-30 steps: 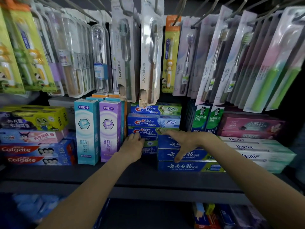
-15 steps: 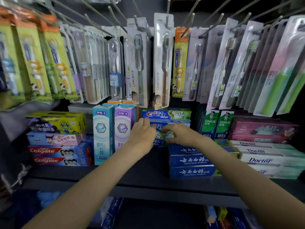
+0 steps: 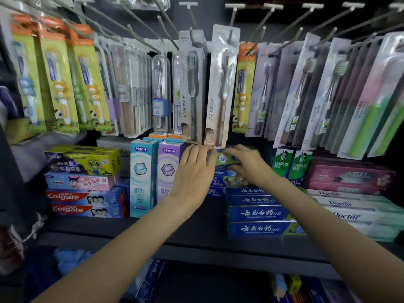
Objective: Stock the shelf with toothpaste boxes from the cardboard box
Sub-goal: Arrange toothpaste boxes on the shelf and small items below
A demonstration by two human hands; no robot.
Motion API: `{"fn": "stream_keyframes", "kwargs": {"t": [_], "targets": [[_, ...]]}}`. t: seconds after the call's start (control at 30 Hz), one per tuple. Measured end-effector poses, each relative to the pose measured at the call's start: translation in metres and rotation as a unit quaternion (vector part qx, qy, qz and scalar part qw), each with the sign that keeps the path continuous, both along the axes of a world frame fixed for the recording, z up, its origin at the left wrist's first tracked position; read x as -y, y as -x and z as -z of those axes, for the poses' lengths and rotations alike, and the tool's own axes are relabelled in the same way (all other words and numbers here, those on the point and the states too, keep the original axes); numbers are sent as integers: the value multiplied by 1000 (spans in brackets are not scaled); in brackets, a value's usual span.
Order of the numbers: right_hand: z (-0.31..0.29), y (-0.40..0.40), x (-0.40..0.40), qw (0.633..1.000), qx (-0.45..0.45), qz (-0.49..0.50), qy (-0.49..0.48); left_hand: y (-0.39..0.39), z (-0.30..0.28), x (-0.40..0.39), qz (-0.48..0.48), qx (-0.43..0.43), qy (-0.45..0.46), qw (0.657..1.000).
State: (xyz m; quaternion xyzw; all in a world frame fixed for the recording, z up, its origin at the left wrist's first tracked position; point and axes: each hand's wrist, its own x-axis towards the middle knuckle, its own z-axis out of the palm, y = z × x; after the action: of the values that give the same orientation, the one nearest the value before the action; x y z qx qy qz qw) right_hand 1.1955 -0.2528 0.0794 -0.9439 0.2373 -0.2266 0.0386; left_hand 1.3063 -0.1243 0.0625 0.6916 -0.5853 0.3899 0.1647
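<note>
Toothpaste boxes are seen only in part at the middle of the shelf (image 3: 196,228): a green toothpaste box (image 3: 227,159) with a white round mark on its end is held level between the two hands, at the top of the blue stack (image 3: 218,182) behind them. Most of that stack is covered by the hands, and its print cannot be read; whether the green box rests on the stack or is lifted just clear of it cannot be told. The left hand (image 3: 192,171) is laid flat against the left end of the green box, fingers spread and pointing up, so the contact itself is hidden behind the palm. The right hand (image 3: 247,165) is curled over the box from the right, its fingers wrapped on the top and front face, grasping it. The far right end of the box is masked by the right wrist. Just left of the hands two tall boxes stand upright, a teal box (image 3: 143,178) and a purple box (image 3: 168,171). To the right, blue boxes with white script (image 3: 260,213) are stacked flat. Hanging toothbrush packs (image 3: 220,88) reach down to touch the area just above the fingers. The whole view is softened by blur, and the lower shelf is dark and cut off.
</note>
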Motion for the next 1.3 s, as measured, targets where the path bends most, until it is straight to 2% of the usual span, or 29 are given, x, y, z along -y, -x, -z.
{"fn": "stream_keyframes", "kwargs": {"t": [0.1, 0.2, 0.33, 0.47, 0.67, 0.77, 0.93, 1.1, 1.23, 1.3], "targets": [[-4, -3, 13, 996, -51, 74, 30, -1, 24, 3, 42, 15, -54, 998], [-3, -13, 26, 992, -71, 102, 7, -6, 45, 8, 27, 12, -156, 987], [4, -30, 36, 988, -66, 138, -19, -11, 49, 17, -24, -14, -197, 980], [3, -45, 42, 986, -60, 152, -22, -24, 48, 30, -36, -23, -231, 972], [14, -48, 48, 991, -23, 135, -2, -34, 42, 50, -35, -63, -202, 977], [23, -45, 50, 990, 23, 135, 17, -37, 35, 60, -31, -88, -208, 974], [33, -38, 47, 993, 43, 108, 22, -39, 31, 70, -44, -108, -223, 968], [41, -23, 30, 993, 62, 86, 51, -31, 42, 61, 5, -133, -178, 975], [45, 6, 22, 998, 63, 10, 6, -13, 61, 45, 107, -201, -121, 966], [38, 24, 19, 997, 49, 0, -54, -6, 71, 39, 160, -316, -100, 930]]}}
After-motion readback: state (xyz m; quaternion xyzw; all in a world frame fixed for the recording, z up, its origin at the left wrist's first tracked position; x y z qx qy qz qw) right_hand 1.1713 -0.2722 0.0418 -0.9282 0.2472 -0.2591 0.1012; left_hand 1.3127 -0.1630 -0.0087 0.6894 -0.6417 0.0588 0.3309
